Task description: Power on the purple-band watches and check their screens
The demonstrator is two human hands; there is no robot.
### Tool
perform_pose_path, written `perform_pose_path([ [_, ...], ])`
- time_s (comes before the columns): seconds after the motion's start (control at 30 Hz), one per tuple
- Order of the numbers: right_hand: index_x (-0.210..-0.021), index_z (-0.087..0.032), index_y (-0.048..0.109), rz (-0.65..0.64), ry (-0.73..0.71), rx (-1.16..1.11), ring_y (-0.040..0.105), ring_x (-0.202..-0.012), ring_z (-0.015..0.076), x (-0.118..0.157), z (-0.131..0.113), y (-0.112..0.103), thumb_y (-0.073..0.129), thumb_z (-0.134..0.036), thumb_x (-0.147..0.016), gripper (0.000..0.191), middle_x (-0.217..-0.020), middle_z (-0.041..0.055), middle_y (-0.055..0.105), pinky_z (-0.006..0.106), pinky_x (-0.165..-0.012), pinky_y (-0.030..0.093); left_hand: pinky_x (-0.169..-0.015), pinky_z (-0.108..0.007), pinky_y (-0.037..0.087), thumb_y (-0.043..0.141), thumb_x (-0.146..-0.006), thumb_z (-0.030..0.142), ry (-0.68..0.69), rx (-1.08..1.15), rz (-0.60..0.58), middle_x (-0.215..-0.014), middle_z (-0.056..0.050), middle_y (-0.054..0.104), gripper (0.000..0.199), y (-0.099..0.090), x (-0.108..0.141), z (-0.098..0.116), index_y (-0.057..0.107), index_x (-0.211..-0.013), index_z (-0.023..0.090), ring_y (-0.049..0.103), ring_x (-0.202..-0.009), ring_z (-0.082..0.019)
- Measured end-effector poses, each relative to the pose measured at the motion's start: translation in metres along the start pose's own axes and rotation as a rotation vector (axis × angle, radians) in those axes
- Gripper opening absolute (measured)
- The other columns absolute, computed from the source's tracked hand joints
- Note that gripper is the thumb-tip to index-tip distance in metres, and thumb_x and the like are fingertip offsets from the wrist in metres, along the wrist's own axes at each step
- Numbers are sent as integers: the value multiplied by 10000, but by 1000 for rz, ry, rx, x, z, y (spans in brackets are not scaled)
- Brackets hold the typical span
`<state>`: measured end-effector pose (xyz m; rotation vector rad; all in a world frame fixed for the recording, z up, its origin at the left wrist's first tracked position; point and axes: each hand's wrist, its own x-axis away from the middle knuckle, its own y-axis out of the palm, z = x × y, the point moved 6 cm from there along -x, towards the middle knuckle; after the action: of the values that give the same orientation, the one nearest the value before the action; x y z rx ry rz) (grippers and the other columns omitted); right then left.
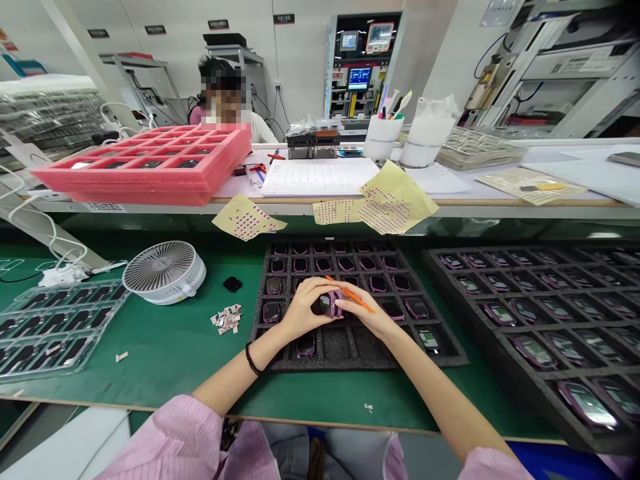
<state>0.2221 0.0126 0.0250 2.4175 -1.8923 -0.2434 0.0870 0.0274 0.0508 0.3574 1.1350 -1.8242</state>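
Over the middle of a black foam tray (pixel 340 360), both hands meet at a small purple watch case (pixel 331 303). My left hand (pixel 305 308) is closed around its left side, fingers over the top and thumb below. An orange stick-like tool (pixel 353 295) lies across my right hand (pixel 367 310), whose fingers are closed on it and also touch the case's right side. The tool's exact kind is hard to make out. Around the hands, the tray's compartments hold several purple watch cases with dark faces (pixel 271 312). One with a green inside (pixel 429 340) lies at the lower right.
A second foam tray (pixel 480 320) of watch cases stands at the right. On the left are a round fan (pixel 165 272), a clear tray of dark screens (pixel 65 327) and small peeled pieces (pixel 227 319). Yellow sticker sheets (pixel 395 200) hang from the shelf. Behind pink foam (pixel 200 183) sits another person.
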Motion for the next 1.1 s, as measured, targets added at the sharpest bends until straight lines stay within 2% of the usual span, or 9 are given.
perform_pose_path([
  [0.1,-1034,-244,688,-90,36,-73,626,-1000,208,2,-2,5,767,-329,-701,352,-1051,35,688,357,-949,454,-1018,-441,404,772,-716,354,48,57,26,-1192,-106,643,524,-1,1,7,571,-1179,212,528,-1216,-260],
  [0.2,-1034,-234,685,-112,43,-92,643,-952,205,2,0,6,773,-305,-694,358,-1040,40,693,349,-906,472,-1008,-443,407,767,-724,356,40,80,6,-1193,-115,654,528,0,2,8,562,-1187,206,536,-1227,-266],
  [0.4,-1035,-239,684,-62,54,-91,632,-999,194,0,2,3,771,-272,-690,357,-1039,32,694,324,-918,466,-983,-424,410,748,-742,371,-22,60,-69,-1241,-128,635,520,5,0,3,566,-1204,214,581,-1179,-257],
  [0.53,-1081,-243,670,-50,98,-129,643,-991,213,0,4,8,779,-273,-671,425,-1046,37,697,343,-890,490,-961,-399,419,751,-740,355,-24,71,-42,-1221,-118,651,495,4,-1,1,580,-1181,209,606,-1139,-237],
  [0.77,-1115,-244,659,-14,97,-114,637,-1007,221,0,6,12,787,-282,-667,468,-1045,34,696,370,-944,463,-946,-399,436,762,-722,366,-14,65,-47,-1172,-115,678,484,5,-2,3,603,-1150,202,624,-1108,-243],
  [0.87,-1070,-235,675,80,81,-76,641,-981,223,-1,10,7,785,-370,-670,436,-1025,41,697,363,-906,486,-973,-411,437,762,-722,364,-70,95,-36,-1198,-118,663,495,3,-2,0,599,-1161,204,612,-1128,-246],
  [0.97,-995,-211,700,217,27,-44,663,-806,192,-3,11,-3,596,-562,-805,413,-893,53,704,349,-798,522,-996,-414,443,781,-699,352,-170,127,31,-1207,-116,653,525,-3,-1,-9,596,-1164,195,600,-1138,-247],
  [1.03,-981,-205,700,287,-67,-54,653,-699,171,-3,6,-10,471,-614,-860,485,-835,53,698,338,-715,530,-929,-387,497,788,-688,349,-274,137,72,-1162,-107,668,523,-7,1,-19,603,-1149,184,631,-1067,-241],
  [1.1,-887,-196,706,337,-182,-73,642,-638,164,0,-2,-15,455,-599,-878,474,-795,52,692,324,-642,526,-801,-338,547,787,-686,350,-382,150,83,-1094,-94,688,523,-7,3,-28,606,-1144,176,667,-943,-224],
])
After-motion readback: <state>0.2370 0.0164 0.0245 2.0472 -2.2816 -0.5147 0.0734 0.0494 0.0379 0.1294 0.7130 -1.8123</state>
